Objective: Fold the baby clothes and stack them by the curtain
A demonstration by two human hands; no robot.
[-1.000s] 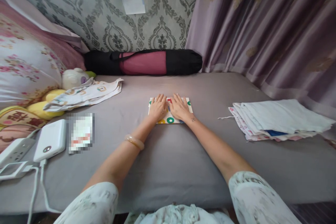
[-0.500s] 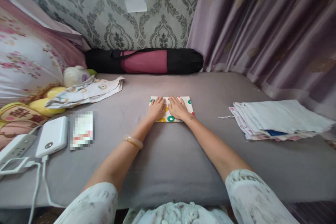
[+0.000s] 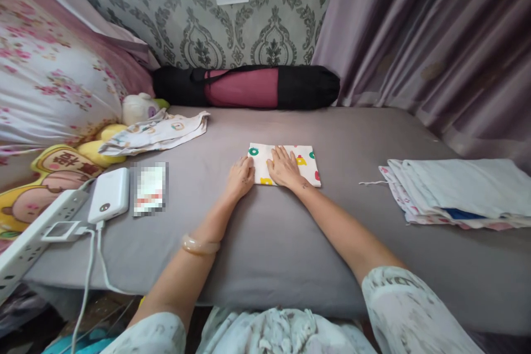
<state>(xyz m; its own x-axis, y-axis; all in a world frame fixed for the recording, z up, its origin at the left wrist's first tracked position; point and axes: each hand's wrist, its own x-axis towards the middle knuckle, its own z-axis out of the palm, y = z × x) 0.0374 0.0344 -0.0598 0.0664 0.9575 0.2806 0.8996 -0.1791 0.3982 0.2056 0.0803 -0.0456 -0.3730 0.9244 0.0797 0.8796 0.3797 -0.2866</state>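
A small folded cloth [image 3: 264, 163], white with green, yellow and red printed shapes, lies flat as a rectangle on the grey bed sheet. My right hand [image 3: 285, 167] rests palm down on its middle, fingers stretched out. At the cloth's left edge, my left hand [image 3: 241, 177] has its fingers drawn together and bent, with the thumb side against the edge. The left fingertips are partly hidden.
On the right lies a stack of folded cloths [image 3: 477, 182] with a loose string. To the left are a power bank [image 3: 109, 194], a power strip [image 3: 25, 251], a crumpled printed cloth [image 3: 166, 131] and plush toys [image 3: 62, 171]. A black and red bag [image 3: 243, 87] lies along the wall.
My left hand has slid off the cloth's top to its left edge, and its fingers have bent. The right hand stays flat on the cloth. The view has shifted left.
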